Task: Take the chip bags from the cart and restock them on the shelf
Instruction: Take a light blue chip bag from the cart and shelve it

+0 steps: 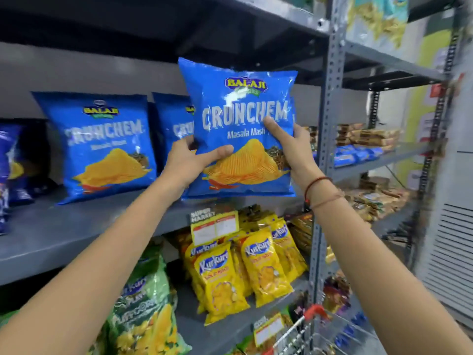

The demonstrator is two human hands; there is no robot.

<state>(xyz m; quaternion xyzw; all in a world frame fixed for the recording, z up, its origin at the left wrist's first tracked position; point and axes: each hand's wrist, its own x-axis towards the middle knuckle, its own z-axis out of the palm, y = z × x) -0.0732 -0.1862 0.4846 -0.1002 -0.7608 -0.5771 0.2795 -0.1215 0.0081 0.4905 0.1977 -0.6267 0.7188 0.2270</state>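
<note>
A blue Crunchem chip bag (pixel 240 103) is upright over the front edge of the grey shelf (pixel 76 226), held from both sides. My left hand (pixel 190 160) grips its lower left edge, thumb across the front. My right hand (pixel 289 147) grips its right edge, thumb on the front. Another blue Crunchem bag (pixel 102 144) leans upright on the shelf at the left. A third one (pixel 174 124) stands partly hidden behind the held bag. The cart (pixel 304 329), with a red handle, shows at the bottom right.
Yellow Kurkure bags (pixel 256 265) and green puffcorn bags (pixel 143 303) fill the shelf below. A price tag (pixel 215 226) hangs on the shelf edge. A grey upright post (pixel 327 139) bounds the bay on the right, with biscuit packs (pixel 363 142) beyond. Dark blue bags (pixel 7 162) sit at far left.
</note>
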